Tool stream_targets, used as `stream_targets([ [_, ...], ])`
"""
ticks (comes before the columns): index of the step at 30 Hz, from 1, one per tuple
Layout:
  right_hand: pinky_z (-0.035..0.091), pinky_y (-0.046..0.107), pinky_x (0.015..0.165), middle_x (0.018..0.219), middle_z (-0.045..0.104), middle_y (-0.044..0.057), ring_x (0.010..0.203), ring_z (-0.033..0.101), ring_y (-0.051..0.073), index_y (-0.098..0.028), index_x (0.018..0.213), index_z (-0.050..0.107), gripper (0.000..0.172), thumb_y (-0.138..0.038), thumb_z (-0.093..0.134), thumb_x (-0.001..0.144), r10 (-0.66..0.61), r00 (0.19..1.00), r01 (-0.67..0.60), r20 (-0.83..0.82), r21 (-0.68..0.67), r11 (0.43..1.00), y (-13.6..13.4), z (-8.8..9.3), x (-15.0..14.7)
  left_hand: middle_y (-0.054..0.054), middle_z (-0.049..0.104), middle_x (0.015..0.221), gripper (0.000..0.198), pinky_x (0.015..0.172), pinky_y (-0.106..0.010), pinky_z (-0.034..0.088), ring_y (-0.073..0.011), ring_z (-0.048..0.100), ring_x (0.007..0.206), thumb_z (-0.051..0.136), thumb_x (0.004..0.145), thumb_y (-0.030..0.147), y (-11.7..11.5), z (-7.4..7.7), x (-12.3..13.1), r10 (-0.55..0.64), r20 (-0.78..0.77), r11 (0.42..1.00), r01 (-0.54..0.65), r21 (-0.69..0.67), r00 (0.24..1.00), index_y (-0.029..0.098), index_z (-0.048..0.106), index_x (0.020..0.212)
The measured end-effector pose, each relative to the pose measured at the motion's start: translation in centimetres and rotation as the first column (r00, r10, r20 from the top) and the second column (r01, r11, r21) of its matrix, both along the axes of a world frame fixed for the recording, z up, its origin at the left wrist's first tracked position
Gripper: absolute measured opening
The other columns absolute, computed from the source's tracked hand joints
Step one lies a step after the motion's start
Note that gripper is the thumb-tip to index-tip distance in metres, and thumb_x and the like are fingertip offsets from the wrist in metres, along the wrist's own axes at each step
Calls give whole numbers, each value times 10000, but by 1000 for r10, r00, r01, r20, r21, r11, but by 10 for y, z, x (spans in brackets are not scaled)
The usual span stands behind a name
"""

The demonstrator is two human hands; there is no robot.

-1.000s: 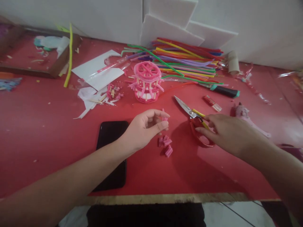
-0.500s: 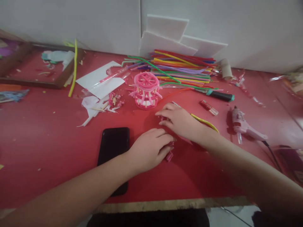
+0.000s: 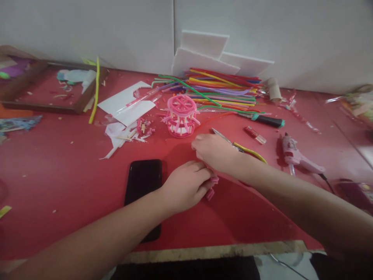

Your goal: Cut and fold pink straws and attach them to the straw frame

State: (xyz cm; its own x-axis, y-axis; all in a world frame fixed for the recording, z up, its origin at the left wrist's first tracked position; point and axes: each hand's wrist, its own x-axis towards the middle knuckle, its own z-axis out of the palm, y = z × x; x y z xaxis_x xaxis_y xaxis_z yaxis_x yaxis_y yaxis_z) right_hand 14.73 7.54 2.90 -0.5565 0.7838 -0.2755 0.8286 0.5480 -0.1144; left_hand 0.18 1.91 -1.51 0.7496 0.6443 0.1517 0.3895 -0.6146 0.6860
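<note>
My left hand (image 3: 186,186) rests on the red table (image 3: 58,175), its fingers curled over a small heap of short pink straw pieces (image 3: 212,186). My right hand (image 3: 214,151) lies just behind it, fingers bent down and closed at the table, and what they pinch is hidden. Scissors (image 3: 227,139) with a yellow strip (image 3: 250,152) beside them peek out from behind my right wrist. A pink straw-and-stick carousel model (image 3: 181,116) stands a little beyond both hands.
A black phone (image 3: 143,186) lies left of my left hand. Coloured straws (image 3: 221,91) pile at the back below white foam boards (image 3: 204,52). A pink glue gun (image 3: 294,155), a black marker (image 3: 268,120), paper scraps (image 3: 125,105) and a brown tray (image 3: 43,87) lie around.
My right hand left the scissors and crossed left to the pink pieces. My left hand dropped from a raised pinch onto the heap.
</note>
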Motion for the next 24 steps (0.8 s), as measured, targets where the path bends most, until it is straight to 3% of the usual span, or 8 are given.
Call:
stream_targets([
  [5,402,231,607,805,733,6,720,636,129,-182,841,720,142,-117,608,781,-73,984,64,-161,-64,996,13,-2,8,-91,748,973,240,909,-411,518,-241,669,925,519,949,217,0,1,-1,-44,-7,999,44,1,999,128,732,1011],
  [8,414,207,635,774,721,-23,706,622,100,-171,816,707,126,-98,624,756,-85,924,44,-372,-118,992,13,4,-7,-76,749,939,247,837,-379,542,-230,681,881,510,959,232,0,1,-1,-27,-6,1000,27,-4,1000,151,739,999],
  [10,417,217,651,774,708,-8,713,610,106,-145,821,693,119,-75,614,766,-19,893,-12,-449,-66,998,11,10,-25,-69,752,920,239,783,-358,553,-225,690,843,513,954,220,-1,-2,-1,-16,3,1000,16,-6,1000,163,743,982],
  [13,430,244,675,934,698,43,806,617,139,-125,906,677,142,-68,561,847,180,910,-144,-373,123,982,12,14,-57,-74,772,932,218,767,-355,564,-236,714,837,530,921,166,-1,-6,-2,-21,44,999,20,30,999,160,739,981],
  [15,438,267,639,1067,668,79,842,627,171,-124,1023,656,204,-71,497,906,235,926,-180,-296,200,963,17,15,-77,-85,782,970,216,779,-378,569,-263,727,871,545,901,150,-1,-9,-2,-19,52,997,15,77,998,155,736,1001],
  [20,496,314,647,1069,682,127,905,673,243,-111,1027,672,307,6,414,907,215,957,-181,-192,181,967,30,11,-110,-105,783,1008,216,773,-422,578,-312,733,914,536,892,156,-2,-11,-3,-23,38,986,16,168,999,153,739,967],
  [24,495,285,635,1046,706,83,897,677,213,-142,993,684,282,22,494,864,234,960,-205,-157,180,962,27,15,-108,-104,782,973,219,754,-424,578,-307,732,879,533,878,133,-2,-12,-3,-17,41,988,10,152,999,148,733,965],
])
